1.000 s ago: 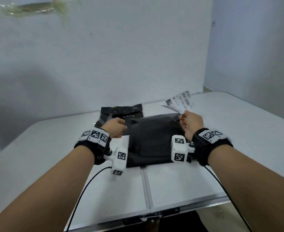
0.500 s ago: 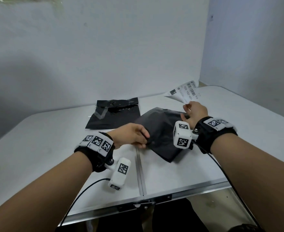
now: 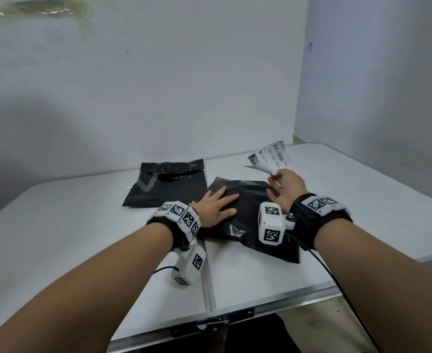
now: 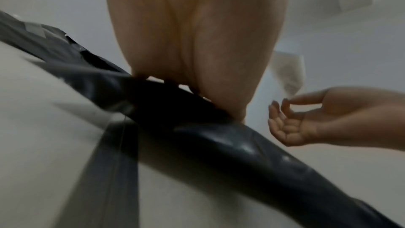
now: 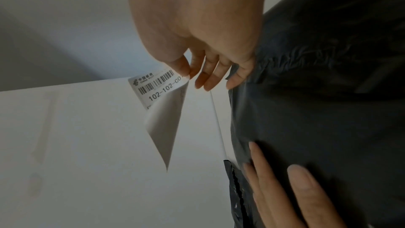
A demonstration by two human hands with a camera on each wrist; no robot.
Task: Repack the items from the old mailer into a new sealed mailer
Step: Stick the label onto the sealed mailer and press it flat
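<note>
Mailers lie side by side on the white counter (image 3: 57, 225). Left of centre in the head view: old mailer (image 3: 167, 186), crumpled, taped, torn at its far edge, untouched by either hand. Centre frame: new mailer (image 3: 250, 215), black and glossy, bulging a little, so probably filled already, though contents stay hidden. Pressed flat on its left half: left hand (image 3: 216, 206), fingers straight and spread, holding nothing, only pinning the plastic down. Same contact confirmed in the left wrist view, palm down on the dark film.

Right of centre: right hand (image 3: 284, 186), hovering above the new mailer's far right corner, thumb and forefinger pinching a shipping label (image 3: 268, 156), remaining fingers loosely extended. Label curled into a cone in the right wrist view, barcode side facing outward, not yet touching the plastic.

Judged stage: label about to go on.

Risks from here:
- Curl in the label could fold the sticky face onto itself before landing.
- Wrinkled, puffy film under the label could trap creases across the barcode.
- Slippery plastic could slide under a light left palm while the label is rubbed down, skewing placement.
- Seal state of the flap not visible; cannot tell whether closed.
</note>
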